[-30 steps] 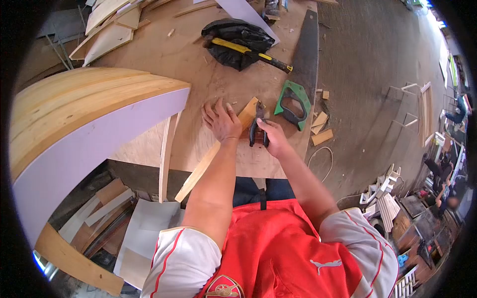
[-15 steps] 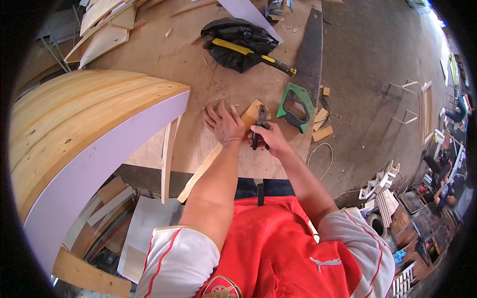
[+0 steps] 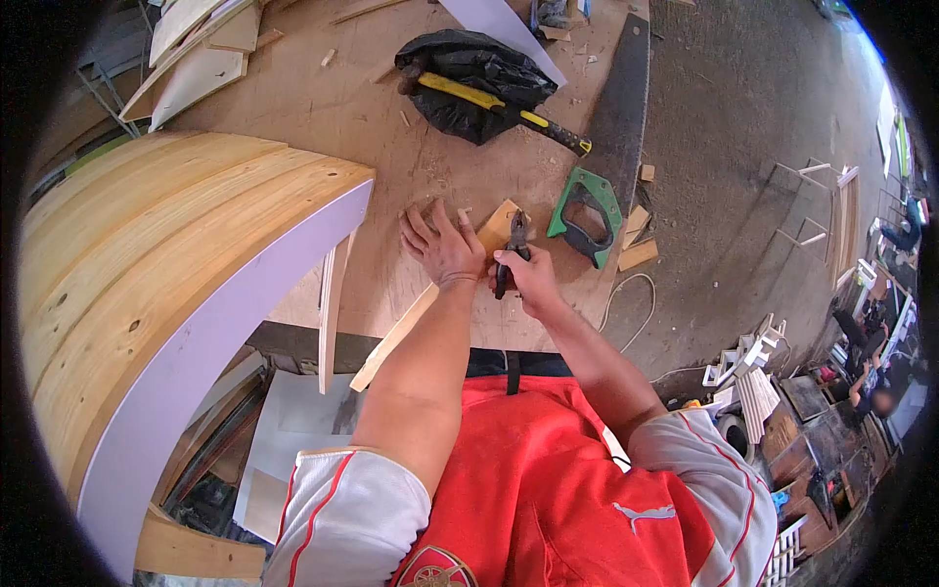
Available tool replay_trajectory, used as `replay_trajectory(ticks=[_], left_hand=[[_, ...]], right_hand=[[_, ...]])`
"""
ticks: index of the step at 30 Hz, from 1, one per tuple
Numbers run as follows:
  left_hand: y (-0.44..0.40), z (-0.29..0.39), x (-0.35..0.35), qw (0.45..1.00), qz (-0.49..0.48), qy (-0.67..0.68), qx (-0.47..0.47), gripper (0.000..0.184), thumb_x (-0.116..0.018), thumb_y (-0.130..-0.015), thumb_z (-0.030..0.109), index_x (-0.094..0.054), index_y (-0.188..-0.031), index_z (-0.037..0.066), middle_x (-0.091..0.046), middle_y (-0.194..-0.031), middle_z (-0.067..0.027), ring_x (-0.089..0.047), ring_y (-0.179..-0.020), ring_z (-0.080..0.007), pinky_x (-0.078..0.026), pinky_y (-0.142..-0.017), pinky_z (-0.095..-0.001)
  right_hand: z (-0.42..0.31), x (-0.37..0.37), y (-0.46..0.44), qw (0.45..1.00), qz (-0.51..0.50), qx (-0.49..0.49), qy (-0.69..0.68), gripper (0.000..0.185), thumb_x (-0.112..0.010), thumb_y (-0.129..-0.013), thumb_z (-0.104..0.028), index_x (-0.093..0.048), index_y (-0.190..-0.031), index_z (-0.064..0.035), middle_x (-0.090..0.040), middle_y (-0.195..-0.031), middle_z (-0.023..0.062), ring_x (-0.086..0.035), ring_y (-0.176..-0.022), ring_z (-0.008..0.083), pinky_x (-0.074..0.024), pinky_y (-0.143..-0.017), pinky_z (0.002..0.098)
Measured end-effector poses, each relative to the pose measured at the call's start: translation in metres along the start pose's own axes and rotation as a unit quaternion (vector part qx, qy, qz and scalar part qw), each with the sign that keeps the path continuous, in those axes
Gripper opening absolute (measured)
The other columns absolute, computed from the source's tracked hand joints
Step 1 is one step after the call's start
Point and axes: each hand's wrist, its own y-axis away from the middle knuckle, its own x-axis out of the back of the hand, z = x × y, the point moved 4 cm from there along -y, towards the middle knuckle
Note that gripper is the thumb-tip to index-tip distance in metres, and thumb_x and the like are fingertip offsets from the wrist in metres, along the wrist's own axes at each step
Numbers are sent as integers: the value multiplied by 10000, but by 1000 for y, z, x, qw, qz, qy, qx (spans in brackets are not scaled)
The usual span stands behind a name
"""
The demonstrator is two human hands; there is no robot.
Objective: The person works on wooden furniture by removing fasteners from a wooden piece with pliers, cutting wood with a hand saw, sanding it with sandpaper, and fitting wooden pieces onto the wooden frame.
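Note:
In the head view my left hand (image 3: pixel 445 247) presses palm down with its fingers spread, lying across a narrow wooden strip (image 3: pixel 396 338) and the tabletop beside it. My right hand (image 3: pixel 530 278) is wrapped around the dark handles of a pair of pliers (image 3: pixel 518 231). Their jaws point away from me, over the right edge of the strip's far end. A small thin thing, perhaps a nail, shows at the jaw tips, too small to make out. Part of the strip is hidden under my left hand and forearm.
Right of the pliers lies a handsaw (image 3: pixel 592 217) with a green handle. Beyond, a yellow-and-black hammer (image 3: pixel 460 91) rests on a black plastic bag (image 3: pixel 479 61). A curved wooden panel piece (image 3: pixel 186 225) stands at the left. Wood offcuts (image 3: pixel 639 256) lie right of the saw.
The pliers' handles have come closer together in my right hand, and the jaws have tilted slightly. My left hand stays on the strip. The view has shifted slightly.

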Motion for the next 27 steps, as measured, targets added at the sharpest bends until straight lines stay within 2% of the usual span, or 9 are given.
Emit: replay_trajectory(ticks=[2, 5, 8, 11, 14, 17, 23, 27], left_hand=[[0, -2, 0, 1000, -1, -2, -1, 530, -563, -962, 392, -469, -1401, 111, -293, -1544, -243, -188, -1472, -495, -168, -1167, -654], [-1, 1, 1, 1000, -4, -1, -7, 542, -554, -964, 401, -463, -1410, 107, -288, -1545, -247, -176, -1476, -497, -161, -1167, -655], [-2, -2, 1, 1000, -2, -8, -14, 546, -551, -963, 408, -466, -1409, 104, -286, -1545, -248, -173, -1477, -497, -159, -1166, -657], [-2, -1, 0, 1000, -7, -11, -11, 548, -550, -961, 417, -474, -1405, 105, -289, -1545, -245, -182, -1475, -497, -166, -1163, -661], [-1, -2, 0, 1000, 1, -16, -15, 553, -552, -959, 431, -478, -1404, 111, -293, -1545, -242, -190, -1472, -498, -177, -1158, -666], [1, -8, -8, 999, 7, -27, -21, 560, -552, -958, 445, -479, -1404, 115, -297, -1544, -243, -189, -1474, -500, -185, -1154, -668], [3, -6, -7, 1000, -5, -30, -8, 550, -551, -960, 437, -486, -1399, 113, -296, -1547, -249, -186, -1478, -501, -189, -1157, -665], [3, -6, -7, 999, -4, -35, -3, 548, -548, -961, 424, -481, -1404, 108, -286, -1554, -255, -183, -1478, -502, -189, -1161, -663]], right_hand=[[2, 0, -1, 1000, -6, 1, -8, 191, -699, -905, -112, -625, -985, 45, -704, -774, 136, -686, -586, 229, -576, -529, 365], [7, 6, -6, 996, -64, -42, -50, 167, -688, -911, -93, -623, -1005, 29, -711, -835, 147, -714, -670, 244, -615, -617, 391], [-7, -11, 8, 972, -123, -95, -176, 142, -672, -927, -71, -613, -1029, 8, -711, -906, 151, -733, -792, 266, -635, -751, 418], [-6, 0, 6, 972, -180, -94, -117, 215, -660, -950, -76, -613, -1141, 9, -717, -1005, 175, -738, -915, 305, -617, -872, 448], [-3, 2, 1, 971, -153, -131, -130, 325, -648, -979, -132, -592, -1254, 30, -719, -1028, 176, -739, -920, 320, -614, -876, 445], [-9, -1, -3, 960, -184, -140, -156, 412, -629, -1001, -190, -562, -1326, 54, -716, -1030, 174, -739, -917, 305, -616, -872, 430], [-4, 0, -8, 969, -146, -157, -122, 305, -660, -986, -272, -648, -1073, 21, -701, -869, 113, -718, -724, 238, -617, -683, 386], [-3, -3, -9, 985, -88, -125, -74, 221, -675, -950, -229, -653, -941, -9, -681, -771, 88, -686, -618, 218, -590, -576, 374]])
